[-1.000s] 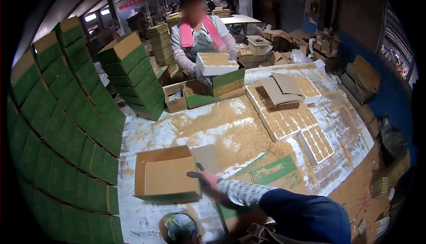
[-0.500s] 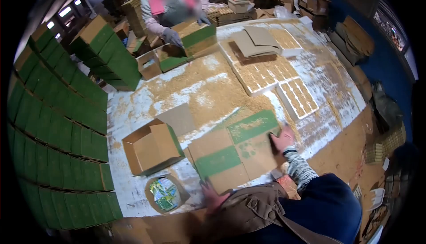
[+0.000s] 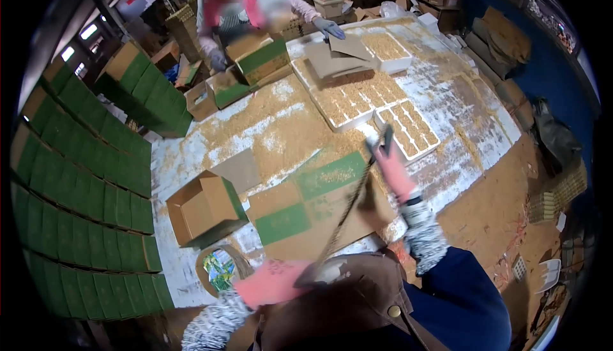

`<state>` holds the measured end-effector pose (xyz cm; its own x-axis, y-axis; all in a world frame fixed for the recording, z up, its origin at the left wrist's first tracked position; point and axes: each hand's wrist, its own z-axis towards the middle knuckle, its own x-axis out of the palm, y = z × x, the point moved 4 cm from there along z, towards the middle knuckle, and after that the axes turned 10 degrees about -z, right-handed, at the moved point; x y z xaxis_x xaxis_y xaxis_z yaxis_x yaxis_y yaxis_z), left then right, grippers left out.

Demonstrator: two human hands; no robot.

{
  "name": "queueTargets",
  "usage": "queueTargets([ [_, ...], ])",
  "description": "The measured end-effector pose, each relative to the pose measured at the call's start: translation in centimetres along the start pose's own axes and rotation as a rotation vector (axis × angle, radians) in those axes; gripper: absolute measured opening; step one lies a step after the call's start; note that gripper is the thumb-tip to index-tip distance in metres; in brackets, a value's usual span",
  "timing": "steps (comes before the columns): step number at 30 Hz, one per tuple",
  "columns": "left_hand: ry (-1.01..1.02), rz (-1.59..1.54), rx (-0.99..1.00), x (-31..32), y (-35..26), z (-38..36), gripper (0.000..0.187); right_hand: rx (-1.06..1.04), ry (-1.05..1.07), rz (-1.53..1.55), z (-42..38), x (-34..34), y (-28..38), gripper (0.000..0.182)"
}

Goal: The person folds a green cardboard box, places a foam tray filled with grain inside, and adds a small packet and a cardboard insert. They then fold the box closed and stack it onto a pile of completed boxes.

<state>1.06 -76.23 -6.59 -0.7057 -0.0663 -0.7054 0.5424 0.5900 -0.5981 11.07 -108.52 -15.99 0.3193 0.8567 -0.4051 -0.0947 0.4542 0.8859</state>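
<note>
A flattened brown-and-green cardboard box (image 3: 332,185) lies on the table in front of me, with crumbs scattered on its far green part. My right hand (image 3: 394,171), in a pink glove, is raised over its right side, fingers closed round a long thin dark strip (image 3: 348,218). That strip slants down toward my left hand (image 3: 274,282), also pink-gloved and low by the near table edge; motion smears its fingers, so I cannot tell its grip. Beside the left hand sits a round tub (image 3: 219,269) of colourful packets. An open, standing cardboard box (image 3: 205,210) is farther left.
Sawdust-like grains cover much of the white table (image 3: 472,153). White trays (image 3: 408,127) filled with them stand ahead, grey card sheets (image 3: 338,57) on top. Green boxes (image 3: 83,217) stack high at left. Across the table a co-worker (image 3: 246,13) handles a green carton (image 3: 263,60).
My right hand has left the flattened box's edge and risen with the dark strip. My left hand has shifted left toward the tub. The co-worker's one hand has reached to the card sheets.
</note>
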Motion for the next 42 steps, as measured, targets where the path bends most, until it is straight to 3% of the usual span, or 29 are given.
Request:
queueTargets([
  [1,0.093,-0.101,-0.040,0.8,1.2,1.5,0.053,-0.037,-0.110,-0.386,-0.1,1.9,-0.9,0.059],
  [2,-0.055,-0.384,-0.043,2.1,3.5,2.0,0.053,0.147,-0.217,0.012,-0.3,2.3,0.2,0.058],
  [4,-0.367,-0.949,-0.012,5.8,8.9,0.4,0.053,0.017,-0.330,0.353,-1.4,1.0,1.7,0.062],
  [5,-0.488,-1.320,-0.074,6.0,9.6,-0.4,0.056,0.015,-0.378,0.373,-2.5,0.6,1.3,0.062],
  [8,-0.966,-1.270,-0.014,2.9,9.9,-1.2,0.055,-0.168,-0.388,0.085,-3.4,-1.7,4.5,0.055],
  [10,-0.741,-0.839,-0.156,-1.4,8.5,0.9,0.047,-0.581,-0.001,-0.141,-2.9,0.4,10.1,0.046],
  [12,-0.571,-0.611,-0.027,-0.9,7.5,3.3,0.041,-0.878,0.285,-0.554,-3.5,6.6,12.1,0.045],
  [13,-0.179,-0.598,0.030,-0.4,7.2,3.7,0.047,-0.861,0.474,-0.666,-3.7,9.6,10.1,0.046],
  [14,-0.006,-0.656,0.172,0.0,5.8,2.5,0.061,-0.842,0.643,-0.781,-3.3,12.2,7.5,0.047],
  [16,0.094,-0.294,0.168,0.2,4.2,-0.1,0.081,-0.928,0.648,-0.885,-2.9,14.3,4.8,0.048],
  [17,-0.022,-0.045,0.055,-0.8,3.5,0.1,0.094,-0.901,0.685,-0.786,-2.5,14.2,5.4,0.049],
  [18,-0.339,-0.793,-0.060,0.5,7.6,0.5,0.100,-0.825,0.835,-0.684,-1.3,14.3,5.7,0.048],
  [20,-1.026,-0.171,-0.165,-0.8,9.8,0.9,0.102,-0.660,1.130,-0.454,1.9,14.4,7.4,0.046],
  [21,-0.974,-0.795,-0.313,2.3,13.4,2.2,0.101,-0.819,1.002,-0.442,4.9,13.7,8.7,0.046],
  [22,-1.008,-1.062,-0.179,4.5,15.8,4.1,0.095,-0.974,0.867,-0.435,7.9,12.9,10.0,0.047],
  [24,-0.975,-1.151,-0.159,4.2,15.2,4.2,0.084,-0.140,0.259,-0.102,9.2,6.5,15.8,0.051],
  [27,-1.067,-1.137,-0.205,5.0,16.4,3.7,0.078,-0.484,-0.103,-0.802,5.1,10.7,7.4,0.056],
  [28,-1.145,-1.096,-0.216,5.0,17.5,3.7,0.076,-0.555,-0.023,-1.005,1.1,9.5,9.4,0.060],
  [29,-1.271,-1.043,-0.206,6.2,19.6,5.0,0.074,-0.611,0.154,-0.947,-1.4,10.4,5.2,0.064],
  [30,-1.187,-1.369,-0.145,6.7,18.2,5.0,0.069,-0.402,0.311,-0.891,-2.3,9.1,4.3,0.067],
  [31,-1.107,-1.690,-0.120,7.3,16.6,5.0,0.064,-0.418,0.028,-0.950,-3.2,6.8,6.1,0.066],
  [34,-0.900,-0.168,-0.064,7.6,16.3,4.0,0.060,0.324,0.842,-1.020,-2.6,3.1,6.9,0.069],
  [35,-1.027,-0.205,-0.020,6.5,12.7,1.9,0.055,0.211,0.798,-1.007,-3.8,2.6,6.0,0.070],
  [37,-1.157,-0.619,-0.090,2.1,11.8,1.1,0.056,-0.024,0.662,-0.992,-5.2,1.4,4.3,0.072],
  [38,-1.166,-1.034,0.094,-0.1,10.7,0.4,0.057,0.042,0.608,-0.716,-5.7,0.1,6.4,0.073],
  [39,-1.169,-1.448,0.283,-2.2,9.5,-0.3,0.058,-0.119,0.420,-0.621,-6.2,0.2,6.0,0.070],
  [41,-1.125,-1.835,0.427,-4.5,8.2,-1.1,0.059,-0.391,0.358,-0.546,-8.6,3.6,-3.6,0.066],
  [42,-1.167,-1.468,0.063,-1.8,13.6,-0.7,0.057,-0.231,0.528,-0.604,-8.1,3.5,-1.7,0.063],
])
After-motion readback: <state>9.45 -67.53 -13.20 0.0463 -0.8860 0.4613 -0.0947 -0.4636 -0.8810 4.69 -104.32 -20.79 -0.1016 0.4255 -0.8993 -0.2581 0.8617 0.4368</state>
